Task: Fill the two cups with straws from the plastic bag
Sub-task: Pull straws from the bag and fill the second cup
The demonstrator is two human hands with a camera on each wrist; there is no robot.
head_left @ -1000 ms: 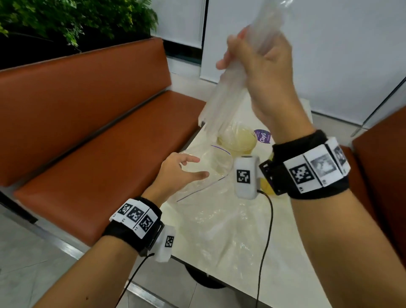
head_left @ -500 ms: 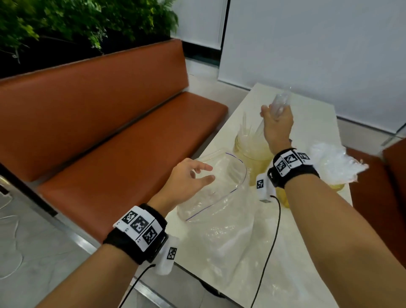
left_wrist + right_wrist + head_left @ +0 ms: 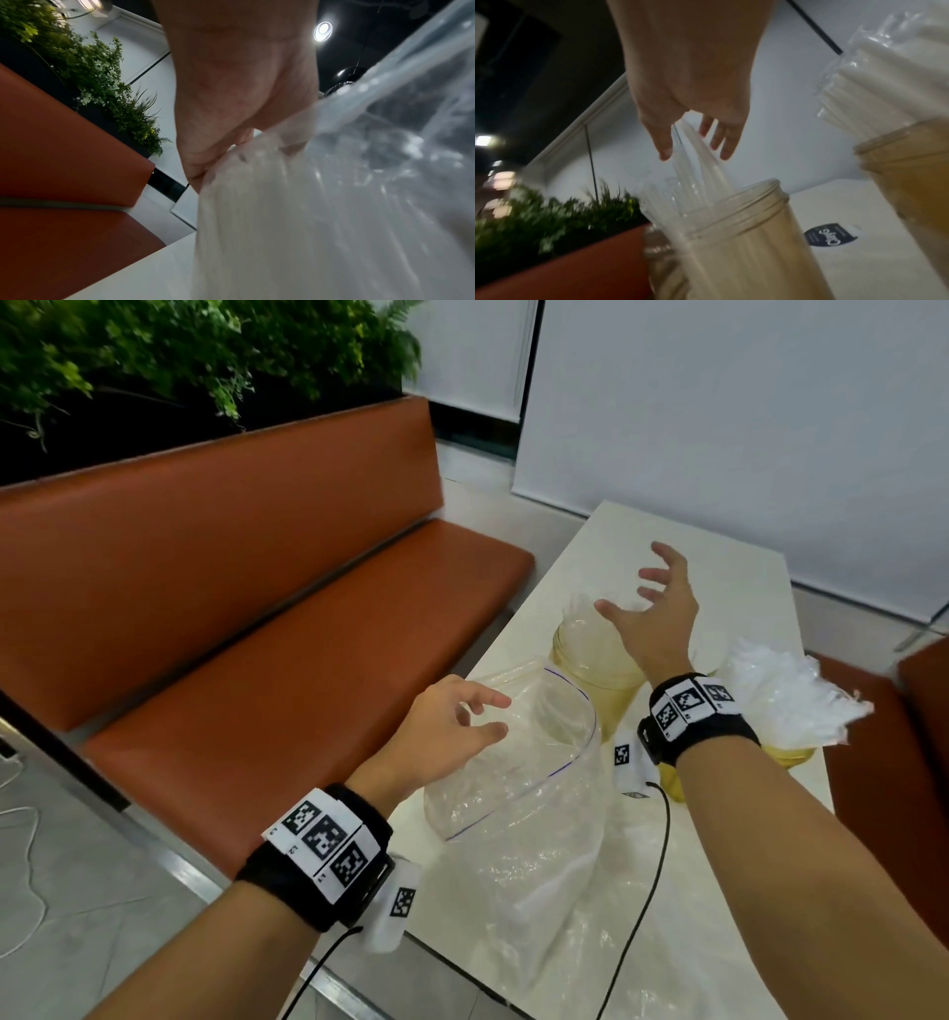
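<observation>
Head-camera view: a clear plastic bag (image 3: pixel 518 793) lies crumpled on a pale table (image 3: pixel 729 557), its blue-lined mouth propped open toward two yellowish cups. The farther cup (image 3: pixel 590 654) holds a loose handful of wrapped straws (image 3: pixel 695 162) that lean against its rim; the nearer cup (image 3: pixel 791 752), at the table's right edge, is packed with a bristling bunch of wrapped straws (image 3: pixel 785 695). The person's right hand (image 3: pixel 662 613) hovers just above the farther cup with fingers spread wide and nothing in its grasp; from the right wrist, its fingertips (image 3: pixel 666 151) hang just over the straw tops. The left hand (image 3: pixel 447 726) is at the bag's open mouth, fingers loosely curled; the left-wrist picture shows its fingers (image 3: pixel 197 172) against the film, though whether they pinch it cannot be told. An orange bench (image 3: pixel 287 629) runs along the table's left side, green plants (image 3: pixel 169 356) behind its backrest. A dark round sticker (image 3: pixel 830 236) lies on the tabletop between the cups.
</observation>
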